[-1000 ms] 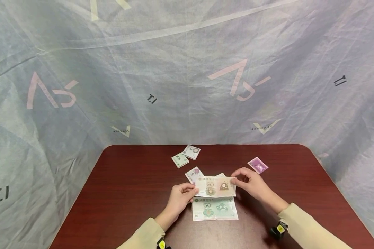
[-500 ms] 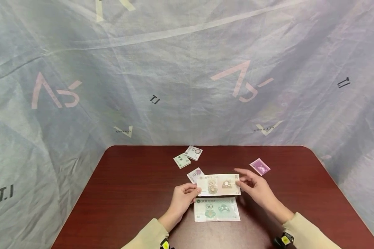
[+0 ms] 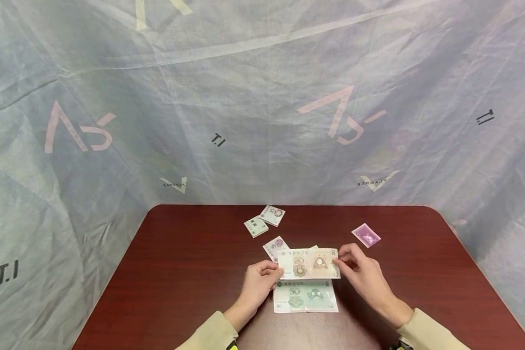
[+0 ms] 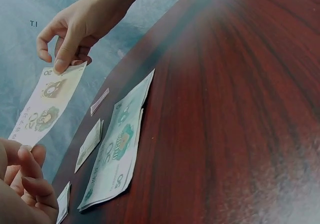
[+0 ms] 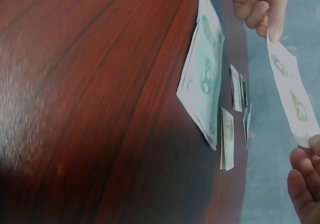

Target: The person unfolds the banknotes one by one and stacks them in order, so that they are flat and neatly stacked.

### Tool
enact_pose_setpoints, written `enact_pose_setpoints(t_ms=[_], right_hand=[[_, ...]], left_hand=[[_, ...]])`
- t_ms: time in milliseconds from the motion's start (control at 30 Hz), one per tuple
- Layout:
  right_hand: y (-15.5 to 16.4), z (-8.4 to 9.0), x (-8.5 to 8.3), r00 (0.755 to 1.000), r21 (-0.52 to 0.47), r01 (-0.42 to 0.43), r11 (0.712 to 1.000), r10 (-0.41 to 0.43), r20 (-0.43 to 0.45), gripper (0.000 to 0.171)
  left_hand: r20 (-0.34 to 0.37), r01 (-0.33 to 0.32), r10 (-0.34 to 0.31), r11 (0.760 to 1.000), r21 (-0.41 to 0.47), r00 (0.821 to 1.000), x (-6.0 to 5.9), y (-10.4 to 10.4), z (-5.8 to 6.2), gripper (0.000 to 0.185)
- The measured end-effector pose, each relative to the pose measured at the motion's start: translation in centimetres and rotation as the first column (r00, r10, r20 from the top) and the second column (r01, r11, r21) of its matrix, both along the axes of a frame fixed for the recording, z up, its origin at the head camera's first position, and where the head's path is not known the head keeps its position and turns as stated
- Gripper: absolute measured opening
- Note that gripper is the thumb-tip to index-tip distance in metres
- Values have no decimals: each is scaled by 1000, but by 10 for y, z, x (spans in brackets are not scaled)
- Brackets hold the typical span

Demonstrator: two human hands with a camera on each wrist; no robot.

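Two hands hold one pale brown paper note with a 20 on it (image 3: pixel 308 263) up in the air, just above the dark red wooden desk (image 3: pixel 179 272). The left hand (image 3: pixel 257 283) pinches the left end of the note with its curled fingers (image 4: pixel 27 171), and the right hand (image 3: pixel 362 272) pinches the right end between thumb and fingers (image 4: pixel 62 58). The note is stretched flat between them. Right under it, a green paper note with a 50 on it (image 3: pixel 305 296) lies flat on the desk, close to the person. Behind the held note, a small folded white note with a purple 5 (image 3: pixel 274 246) lies on the desk. Farther back are a small folded green note (image 3: pixel 255 226) and a small folded white note with a round mark (image 3: pixel 271 215), just beside each other. A small purple folded note (image 3: pixel 366 235) lies off to the right, near the right hand but apart from it. Both arms wear light tan sleeves (image 3: pixel 437 333). A grey-blue cloth with pink marks (image 3: pixel 262 97) hangs behind the desk.
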State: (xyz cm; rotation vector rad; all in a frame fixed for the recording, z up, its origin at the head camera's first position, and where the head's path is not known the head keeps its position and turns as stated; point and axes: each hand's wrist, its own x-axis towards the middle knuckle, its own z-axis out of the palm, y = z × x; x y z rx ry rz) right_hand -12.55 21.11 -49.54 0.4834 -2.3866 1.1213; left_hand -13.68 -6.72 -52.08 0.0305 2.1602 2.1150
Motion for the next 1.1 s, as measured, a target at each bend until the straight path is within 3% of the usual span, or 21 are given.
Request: enact_pose_setpoints(t_ms=[167, 333, 500, 600, 767, 967, 1100], right_hand=[[4, -2, 0, 999, -4, -18, 1000, 18, 51, 27], [7, -6, 3, 993, -5, -25, 1000, 25, 119, 23], [9, -7, 6, 989, -5, -46, 999, 47, 140, 24], [10, -7, 7, 986, -19, -69, 997, 71, 150, 23], [12, -9, 11, 984, -21, -112, 994, 114, 139, 23], [9, -21, 18, 980, 35, -164, 986, 158, 122, 25], [7, -31, 21, 966, 80, -219, 973, 204, 158, 22]], left_hand=[[-66, 30, -33, 999, -45, 997, 2, 2, -3, 10], [-149, 78, -101, 985, -156, 984, 4, -1, -2, 10], [-230, 70, -125, 970, -234, 965, 4, -4, -3, 23], [-292, 73, -160, 955, -288, 943, 4, -6, -5, 28], [-396, 71, -237, 918, -390, 887, 4, -9, -7, 13], [-386, 124, -336, 869, -479, 859, 10, -19, -8, 11], [-398, 136, -411, 816, -562, 820, 15, -23, -8, 13]])
